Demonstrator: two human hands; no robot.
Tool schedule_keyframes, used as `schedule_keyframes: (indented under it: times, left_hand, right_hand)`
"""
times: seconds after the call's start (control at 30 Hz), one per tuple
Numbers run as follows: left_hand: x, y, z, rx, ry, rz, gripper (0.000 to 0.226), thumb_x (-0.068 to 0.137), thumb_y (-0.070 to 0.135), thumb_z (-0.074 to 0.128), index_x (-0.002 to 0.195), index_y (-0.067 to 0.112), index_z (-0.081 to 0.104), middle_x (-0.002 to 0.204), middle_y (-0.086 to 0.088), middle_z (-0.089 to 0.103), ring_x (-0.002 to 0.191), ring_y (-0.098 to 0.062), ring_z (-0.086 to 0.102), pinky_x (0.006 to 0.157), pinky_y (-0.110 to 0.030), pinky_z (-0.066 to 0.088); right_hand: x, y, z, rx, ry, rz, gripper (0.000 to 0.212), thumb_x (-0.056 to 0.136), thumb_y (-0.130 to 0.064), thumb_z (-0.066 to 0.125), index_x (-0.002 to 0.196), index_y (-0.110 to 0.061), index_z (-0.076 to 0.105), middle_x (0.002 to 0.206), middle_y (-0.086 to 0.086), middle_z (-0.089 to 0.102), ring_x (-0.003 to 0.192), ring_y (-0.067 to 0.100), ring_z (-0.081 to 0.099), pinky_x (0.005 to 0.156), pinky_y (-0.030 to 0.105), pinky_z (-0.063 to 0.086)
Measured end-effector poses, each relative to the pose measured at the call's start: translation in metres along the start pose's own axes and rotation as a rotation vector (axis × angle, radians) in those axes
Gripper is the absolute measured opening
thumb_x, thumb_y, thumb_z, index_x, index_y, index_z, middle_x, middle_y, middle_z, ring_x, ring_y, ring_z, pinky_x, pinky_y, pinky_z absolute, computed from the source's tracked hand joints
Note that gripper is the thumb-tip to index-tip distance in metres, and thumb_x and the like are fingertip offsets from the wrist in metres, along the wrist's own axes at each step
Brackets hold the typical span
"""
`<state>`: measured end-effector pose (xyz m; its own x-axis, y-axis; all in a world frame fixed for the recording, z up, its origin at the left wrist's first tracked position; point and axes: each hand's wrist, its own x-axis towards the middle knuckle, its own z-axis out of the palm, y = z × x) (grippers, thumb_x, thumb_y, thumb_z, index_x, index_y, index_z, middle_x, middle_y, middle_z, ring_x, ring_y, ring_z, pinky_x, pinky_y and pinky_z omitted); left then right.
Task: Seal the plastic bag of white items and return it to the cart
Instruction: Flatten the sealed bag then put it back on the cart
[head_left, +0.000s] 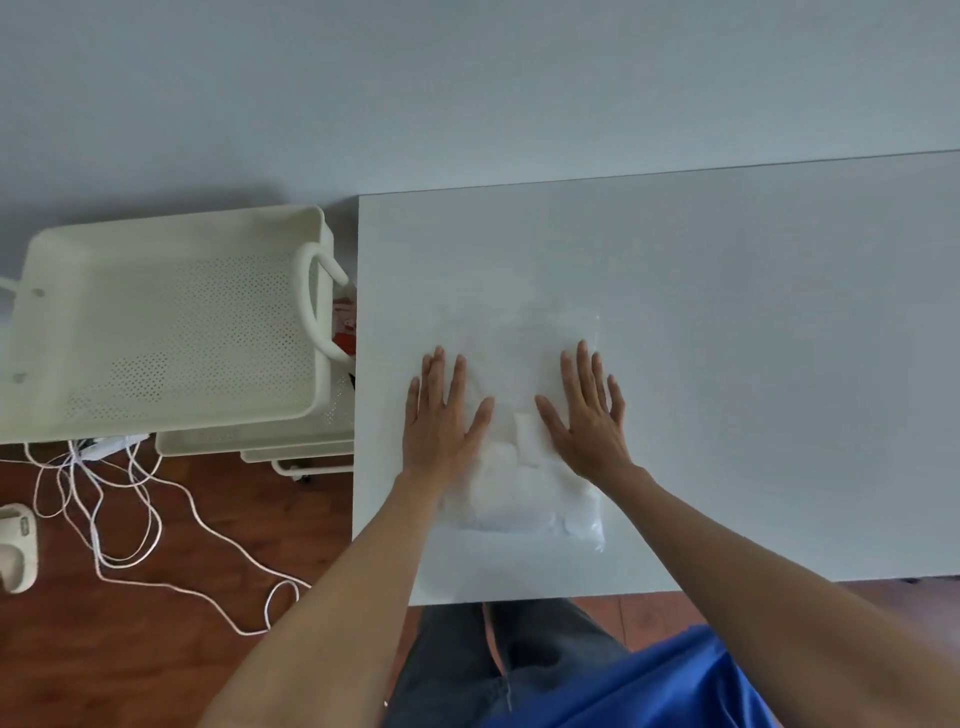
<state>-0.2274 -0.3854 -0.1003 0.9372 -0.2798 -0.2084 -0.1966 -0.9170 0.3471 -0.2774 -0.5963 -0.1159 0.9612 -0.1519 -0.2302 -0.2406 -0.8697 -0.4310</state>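
Observation:
A clear plastic bag (519, 343) lies flat on the white table (753, 364), with white items (511, 499) bunched in its near end. My left hand (441, 415) presses palm-down on the bag's left side, fingers spread. My right hand (587, 415) presses palm-down on its right side, fingers spread too. Neither hand grips anything. The bag's far edge is faint against the table. The cream cart (171, 322) stands left of the table, its perforated top tray empty.
The cart's handle (311, 301) sits close to the table's left edge, with lower trays (249, 441) below. White cord (130, 514) lies tangled on the wooden floor beside a white device (18, 545). A pale wall rises behind the table.

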Motion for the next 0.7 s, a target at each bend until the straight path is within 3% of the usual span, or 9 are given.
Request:
schedule_keyframes:
  times: [0.13,0.27,0.33,0.43,0.57,0.7]
  left_hand:
    - [-0.038,0.01,0.001,-0.033,-0.007,-0.127,0.073,0.099,0.065,0.025,0.16,0.03,0.008,0.167,-0.007,0.011,0.151,-0.028,0.016,0.122,-0.045,0.019]
    - [-0.063,0.017,0.002,-0.118,-0.004,-0.236,0.077,0.095,0.07,0.032,0.159,0.032,0.014,0.137,-0.009,0.033,0.121,-0.028,0.045,0.102,-0.039,0.042]
    - [-0.069,0.019,0.003,-0.266,-0.036,-0.291,0.081,0.093,0.071,0.038,0.159,0.033,0.011,0.127,-0.008,0.034,0.115,-0.026,0.049,0.099,-0.037,0.045]
    - [-0.076,0.021,0.007,-0.432,-0.099,-0.284,0.081,0.094,0.067,0.045,0.159,0.037,0.007,0.124,-0.004,0.028,0.115,-0.024,0.047,0.107,-0.039,0.043]
    - [-0.077,0.024,0.007,-0.443,-0.079,-0.227,0.081,0.093,0.066,0.047,0.159,0.034,0.013,0.116,0.001,0.024,0.11,-0.02,0.044,0.108,-0.034,0.042]
    - [-0.073,0.024,-0.001,-0.458,-0.008,-0.2,0.078,0.093,0.064,0.049,0.159,0.033,0.02,0.114,0.0,0.024,0.111,-0.02,0.043,0.108,-0.03,0.039]
  right_hand:
    - [-0.033,0.007,-0.003,0.032,-0.016,0.071,0.079,0.103,-0.06,0.034,0.165,-0.026,0.001,0.174,0.007,-0.005,0.16,0.027,0.002,0.127,0.045,0.009]
    - [-0.061,0.006,-0.002,0.021,0.016,0.122,0.081,0.098,-0.068,0.037,0.165,-0.029,0.012,0.166,0.006,0.022,0.149,0.029,0.027,0.118,0.043,0.024]
    - [-0.069,0.003,-0.002,0.052,0.048,0.141,0.084,0.096,-0.068,0.043,0.164,-0.027,0.016,0.154,0.007,0.033,0.138,0.03,0.039,0.111,0.042,0.032]
    - [-0.08,-0.003,0.0,0.222,0.012,0.158,0.088,0.095,-0.063,0.053,0.164,-0.026,0.015,0.145,0.01,0.034,0.132,0.032,0.042,0.107,0.043,0.043]
    - [-0.088,-0.014,0.002,0.439,-0.023,0.196,0.09,0.093,-0.061,0.06,0.163,-0.03,0.012,0.145,0.007,0.027,0.138,0.029,0.036,0.112,0.041,0.04]
    - [-0.085,-0.023,-0.006,0.496,0.006,0.19,0.089,0.092,-0.059,0.063,0.162,-0.029,0.017,0.145,0.009,0.028,0.139,0.03,0.038,0.111,0.04,0.04]
